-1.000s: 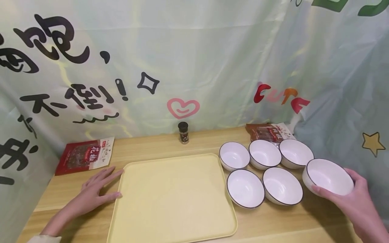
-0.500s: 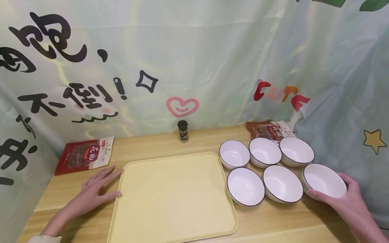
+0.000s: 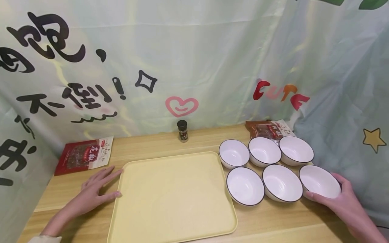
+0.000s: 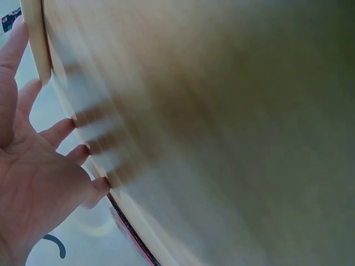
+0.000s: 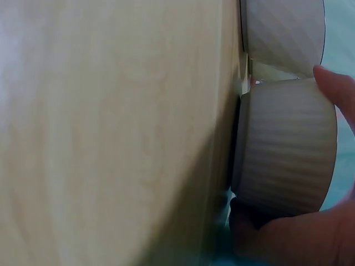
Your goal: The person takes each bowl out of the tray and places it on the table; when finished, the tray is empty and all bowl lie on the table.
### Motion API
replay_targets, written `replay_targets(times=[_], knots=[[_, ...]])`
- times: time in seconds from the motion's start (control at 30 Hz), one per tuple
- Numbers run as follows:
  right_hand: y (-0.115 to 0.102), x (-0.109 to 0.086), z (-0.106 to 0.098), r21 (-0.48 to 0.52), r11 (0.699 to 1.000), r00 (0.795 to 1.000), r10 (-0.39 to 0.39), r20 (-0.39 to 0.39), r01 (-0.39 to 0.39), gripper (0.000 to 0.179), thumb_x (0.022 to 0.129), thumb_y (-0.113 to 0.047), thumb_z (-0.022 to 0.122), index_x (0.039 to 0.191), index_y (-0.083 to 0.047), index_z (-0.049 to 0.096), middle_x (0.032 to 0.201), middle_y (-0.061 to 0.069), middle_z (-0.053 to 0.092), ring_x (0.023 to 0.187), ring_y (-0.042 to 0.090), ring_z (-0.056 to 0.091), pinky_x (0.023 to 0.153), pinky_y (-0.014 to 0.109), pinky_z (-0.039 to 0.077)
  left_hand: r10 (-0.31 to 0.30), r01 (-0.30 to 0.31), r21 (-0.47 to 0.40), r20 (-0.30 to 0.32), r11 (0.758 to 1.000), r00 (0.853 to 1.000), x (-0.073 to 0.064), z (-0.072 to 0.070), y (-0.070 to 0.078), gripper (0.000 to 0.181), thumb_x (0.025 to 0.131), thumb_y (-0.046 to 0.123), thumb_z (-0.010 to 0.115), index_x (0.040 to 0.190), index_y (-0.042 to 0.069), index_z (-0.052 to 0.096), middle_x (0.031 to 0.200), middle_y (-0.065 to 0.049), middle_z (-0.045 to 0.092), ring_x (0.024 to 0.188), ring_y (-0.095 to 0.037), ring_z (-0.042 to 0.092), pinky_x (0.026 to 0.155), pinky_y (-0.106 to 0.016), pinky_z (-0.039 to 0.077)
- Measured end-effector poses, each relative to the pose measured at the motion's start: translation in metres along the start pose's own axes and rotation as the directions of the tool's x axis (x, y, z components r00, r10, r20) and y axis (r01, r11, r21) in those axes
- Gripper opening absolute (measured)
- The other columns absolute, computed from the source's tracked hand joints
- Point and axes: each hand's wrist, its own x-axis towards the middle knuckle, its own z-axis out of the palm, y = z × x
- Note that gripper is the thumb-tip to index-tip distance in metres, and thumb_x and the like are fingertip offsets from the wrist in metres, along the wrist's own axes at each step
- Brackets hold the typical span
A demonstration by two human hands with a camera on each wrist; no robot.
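Note:
My right hand (image 3: 344, 200) grips a white bowl (image 3: 320, 182) with a thin dark rim, thumb on its near left side and fingers behind its right side. In the right wrist view, that bowl's ribbed outer wall (image 5: 288, 144) shows, with its foot close over the wooden table. Several matching bowls stand to its left in two rows; the nearest bowl (image 3: 282, 184) is right beside it. My left hand (image 3: 97, 190) lies at the left edge of a yellow tray (image 3: 173, 199), fingers spread and thumb tip at the rim. Its fingertips meet the tabletop in the left wrist view.
A red seasoning packet (image 3: 83, 155) lies behind my left hand, and another brown-red packet (image 3: 270, 130) lies behind the bowls. A black-capped spice jar (image 3: 182, 131) stands at the back centre. A printed curtain (image 3: 212, 67) hangs behind and along both sides.
My right hand has brought the bowl left and lowered it beside the front row of bowls. My left hand has stayed by the tray.

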Motion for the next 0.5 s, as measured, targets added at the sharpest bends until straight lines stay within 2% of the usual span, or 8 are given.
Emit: replay_targets(times=[0.3, 0.5], knots=[[0.0008, 0.005, 0.0001, -0.001, 0.997, 0.997, -0.076, 0.033, 0.076, 0.108, 0.097, -0.022, 0.086, 0.166, 0.008, 0.008, 0.155, 0.035, 0.021, 0.113, 0.004, 0.038, 0.08, 0.008, 0.031, -0.004, 0.004, 0.009, 0.003, 1.0, 1.0, -0.0018, -0.0004, 0.0006, 0.084, 0.098, 0.039, 0.083, 0.171, 0.03, 0.041, 0.173, -0.03, 0.025, 0.15, -0.069, 0.017, 0.102, -0.093, 0.008], [-0.0007, 0.0076, -0.0008, 0.008, 0.996, 0.993, -0.095, 0.073, 0.094, 0.111, 0.099, -0.021, 0.083, 0.168, 0.006, 0.001, 0.16, 0.037, 0.015, 0.113, -0.001, 0.036, 0.081, 0.008, 0.03, 0.001, -0.001, 0.006, 0.003, 1.0, 1.0, -0.0014, -0.0018, 0.0007, 0.084, 0.098, 0.039, 0.083, 0.17, 0.029, 0.042, 0.173, -0.031, 0.025, 0.151, -0.069, 0.017, 0.103, -0.092, 0.009]])
